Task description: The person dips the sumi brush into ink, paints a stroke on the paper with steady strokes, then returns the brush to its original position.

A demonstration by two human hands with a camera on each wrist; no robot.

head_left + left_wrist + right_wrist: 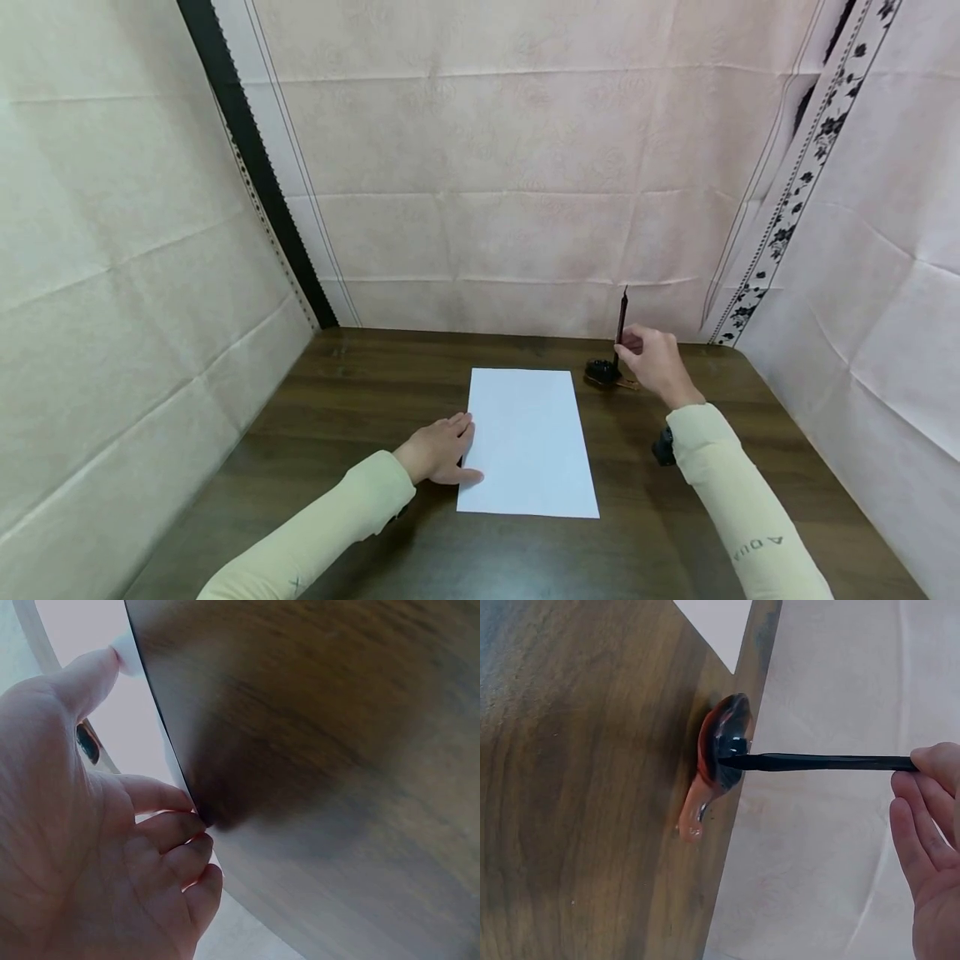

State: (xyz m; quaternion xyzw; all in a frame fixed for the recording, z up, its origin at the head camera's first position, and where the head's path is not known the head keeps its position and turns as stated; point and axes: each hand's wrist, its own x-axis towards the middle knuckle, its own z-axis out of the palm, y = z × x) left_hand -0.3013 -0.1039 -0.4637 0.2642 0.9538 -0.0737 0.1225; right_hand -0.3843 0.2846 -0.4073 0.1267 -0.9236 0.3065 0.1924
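Observation:
A white sheet of paper (525, 442) lies flat on the dark wooden table. Along its left edge rests my left hand (441, 451), fingers extended, the thumb on the sheet; the left wrist view shows the palm (82, 855) and fingertips at the paper's edge. My right hand (654, 358) pinches the upper part of a slim black brush (825, 762) between thumb and fingers. The brush's lower end meets the dark ink in a small reddish-brown dish (697, 799) with a stubby handle. In the head view this dish (600, 372) stands right of the paper's top corner.
The brown wooden table (360, 400) ends at a pale cloth backdrop (480, 233). Similar cloth walls (135, 275) flank both sides, the right one bordered with a black floral strip (787, 212). A black wrist device (663, 447) shows under the right sleeve.

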